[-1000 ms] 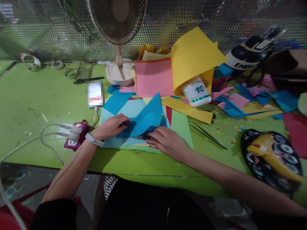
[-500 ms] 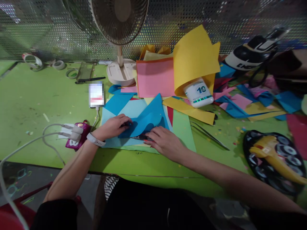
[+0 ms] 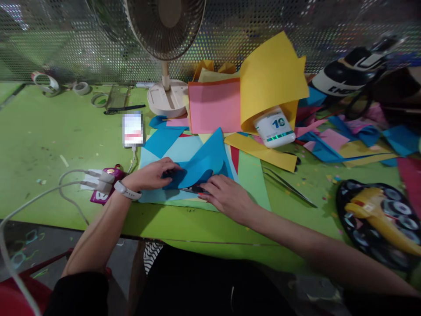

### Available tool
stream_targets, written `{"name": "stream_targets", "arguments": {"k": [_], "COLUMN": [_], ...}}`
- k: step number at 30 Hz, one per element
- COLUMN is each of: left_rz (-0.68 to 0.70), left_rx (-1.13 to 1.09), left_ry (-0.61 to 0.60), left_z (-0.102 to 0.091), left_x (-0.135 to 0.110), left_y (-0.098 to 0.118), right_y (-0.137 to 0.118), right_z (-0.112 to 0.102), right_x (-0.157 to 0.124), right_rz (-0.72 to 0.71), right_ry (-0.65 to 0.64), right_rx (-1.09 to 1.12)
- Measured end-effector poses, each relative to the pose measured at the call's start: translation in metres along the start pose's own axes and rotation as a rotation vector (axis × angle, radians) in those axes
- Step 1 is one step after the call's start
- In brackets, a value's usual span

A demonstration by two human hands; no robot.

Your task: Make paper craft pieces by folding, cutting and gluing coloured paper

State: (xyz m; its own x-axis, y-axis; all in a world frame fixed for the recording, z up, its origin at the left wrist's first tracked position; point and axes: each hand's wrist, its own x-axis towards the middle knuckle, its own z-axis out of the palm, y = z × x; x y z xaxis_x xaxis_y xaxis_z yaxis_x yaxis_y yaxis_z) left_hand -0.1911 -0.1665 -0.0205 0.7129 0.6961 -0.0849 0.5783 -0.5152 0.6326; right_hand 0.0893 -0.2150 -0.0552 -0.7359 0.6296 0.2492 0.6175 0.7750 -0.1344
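Note:
A blue paper sheet lies partly folded on a stack of light blue and green sheets at the green table's near edge. My left hand, with a white wristband, has its fingers curled on the sheet's left edge and pins it down. My right hand lies flat on the sheet's lower right, fingers stretched out. Its fingertips touch a thin dark tool with a red tip, which I cannot identify.
Behind the hands stand a fan, pink paper, curled yellow paper and a white bottle. A phone and a magenta charger with cables are at left. Tweezers and a black tray with a yellow object are at right.
The raised flap of the blue sheet has bent lower and rounder under the hands. Both hands stay almost in place. The view has shifted slightly.

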Motion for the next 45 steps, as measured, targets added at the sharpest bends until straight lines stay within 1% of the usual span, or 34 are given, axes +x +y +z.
{"name": "stream_targets", "arguments": {"k": [4,11,16,28,33,37,41,45], "left_rz": [-0.004,-0.002,-0.002,-0.005,-0.005,-0.016,-0.021,-0.029], "left_rx": [0.0,0.005,0.0,-0.003,-0.005,0.007,0.012,0.028], "left_ry": [0.001,-0.002,-0.015,-0.005,0.004,0.009,0.019,0.066], "left_z": [0.0,-0.001,-0.001,-0.001,-0.001,-0.001,-0.003,0.0], "left_x": [0.0,0.0,-0.001,0.0,0.0,-0.001,-0.001,0.0], "left_y": [0.002,0.004,0.004,0.007,0.005,0.006,0.008,0.01], "right_y": [0.001,-0.001,-0.001,-0.006,-0.007,-0.011,-0.015,-0.008], "right_z": [-0.002,-0.004,-0.003,-0.006,-0.006,-0.006,-0.012,-0.026], "right_x": [-0.002,0.003,0.001,0.009,0.014,0.015,0.013,0.002], "right_rz": [-0.027,-0.004,-0.007,0.014,-0.011,-0.027,-0.055,-0.038], "right_ry": [0.007,-0.028,-0.045,-0.048,-0.024,-0.051,-0.068,-0.01], "right_rx": [0.005,0.021,0.04,0.082,0.087,0.126,0.171,0.222]}}
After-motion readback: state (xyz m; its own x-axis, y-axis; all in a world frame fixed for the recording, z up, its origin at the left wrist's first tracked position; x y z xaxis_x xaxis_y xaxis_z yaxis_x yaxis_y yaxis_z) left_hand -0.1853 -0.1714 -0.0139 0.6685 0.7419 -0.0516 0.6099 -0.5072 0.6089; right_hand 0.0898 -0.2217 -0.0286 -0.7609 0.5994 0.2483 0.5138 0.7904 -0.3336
